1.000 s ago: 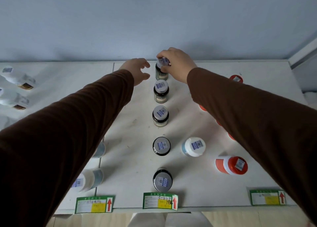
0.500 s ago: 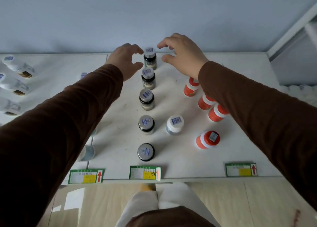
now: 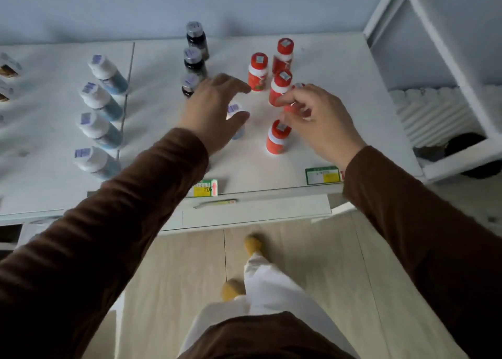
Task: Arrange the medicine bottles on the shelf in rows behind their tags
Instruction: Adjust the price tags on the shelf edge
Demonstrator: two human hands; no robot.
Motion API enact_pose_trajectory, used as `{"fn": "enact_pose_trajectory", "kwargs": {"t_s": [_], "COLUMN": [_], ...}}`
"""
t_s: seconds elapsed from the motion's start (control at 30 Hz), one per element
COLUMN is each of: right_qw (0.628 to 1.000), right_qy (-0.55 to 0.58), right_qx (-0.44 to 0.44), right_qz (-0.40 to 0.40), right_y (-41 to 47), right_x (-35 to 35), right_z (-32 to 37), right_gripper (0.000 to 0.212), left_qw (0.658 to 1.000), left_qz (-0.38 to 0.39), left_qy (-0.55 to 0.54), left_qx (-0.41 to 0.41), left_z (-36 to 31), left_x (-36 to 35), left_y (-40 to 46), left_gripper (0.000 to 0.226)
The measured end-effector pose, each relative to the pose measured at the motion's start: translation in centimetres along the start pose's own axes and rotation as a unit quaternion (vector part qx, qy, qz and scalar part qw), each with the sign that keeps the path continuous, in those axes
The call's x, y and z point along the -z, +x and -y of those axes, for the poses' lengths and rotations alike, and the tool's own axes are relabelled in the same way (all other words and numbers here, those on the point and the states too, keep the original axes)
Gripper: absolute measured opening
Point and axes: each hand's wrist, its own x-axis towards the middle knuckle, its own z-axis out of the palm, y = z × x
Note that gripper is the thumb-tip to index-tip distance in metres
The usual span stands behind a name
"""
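Observation:
A white-capped pale blue bottle point(image 3: 234, 110) stands alone in the middle of the white shelf point(image 3: 339, 68). My left hand point(image 3: 214, 111) arches over it, thumb in front, fingers behind, not clearly closed on it. My right hand point(image 3: 320, 119) pinches an orange bottle point(image 3: 295, 103) among the other orange bottles point(image 3: 258, 72), one of which point(image 3: 277, 138) stands nearest the edge. Dark bottles point(image 3: 193, 58) form a row behind the middle tag point(image 3: 207, 188); my left arm hides the row's front. Another tag point(image 3: 322, 175) sits at the right.
Several white-capped blue bottles point(image 3: 100, 100) stand in a row on the left shelf section. A white rack point(image 3: 434, 59) rises at the right, holding a ribbed white thing point(image 3: 429, 111). Below the shelf edge are wooden floor and my feet.
Both hands left the back dark bottle and drew toward the front. The left now hovers over the blue bottle; the right has taken hold of an orange bottle. The camera tilted down and right.

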Motion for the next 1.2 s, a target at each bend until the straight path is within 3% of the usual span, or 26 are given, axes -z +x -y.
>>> {"fn": "enact_pose_trajectory", "kwargs": {"t_s": [0.2, 0.37, 0.5, 0.8, 1.03, 1.2], "right_qw": [0.996, 0.982, 0.967, 0.886, 0.853, 0.855], "right_qy": [0.046, 0.127, 0.148, 0.309, 0.363, 0.363], "right_qx": [-0.076, -0.136, -0.202, -0.333, -0.372, -0.365], "right_qz": [0.004, 0.006, 0.047, 0.088, 0.051, 0.059], "right_y": [-8.1, -12.2, -13.7, -13.9, -13.8, -13.9], "right_x": [0.6, 0.4, -0.5, -2.9, -4.5, -5.3], "right_z": [-5.2, -10.6, -14.5, -16.2, -16.5, -17.3], "right_gripper": [0.015, 0.008, 0.023, 0.061, 0.064, 0.066], "left_qw": [1.0, 0.998, 0.994, 0.984, 0.979, 0.975], "left_qz": [0.025, 0.055, 0.06, 0.004, -0.046, -0.066], "left_qy": [-0.005, -0.011, -0.002, 0.018, -0.039, -0.062], "left_qx": [-0.007, 0.037, 0.092, 0.175, 0.193, 0.201], "left_z": [-5.9, -9.4, -10.6, -11.5, -10.9, -10.5], "left_x": [-6.1, -11.9, -16.1, -20.6, -22.0, -22.6], "left_y": [-4.2, -5.6, -6.0, -5.6, -5.8, -5.9], "left_gripper": [0.039, 0.039, 0.041, 0.043, 0.036, 0.035]}}
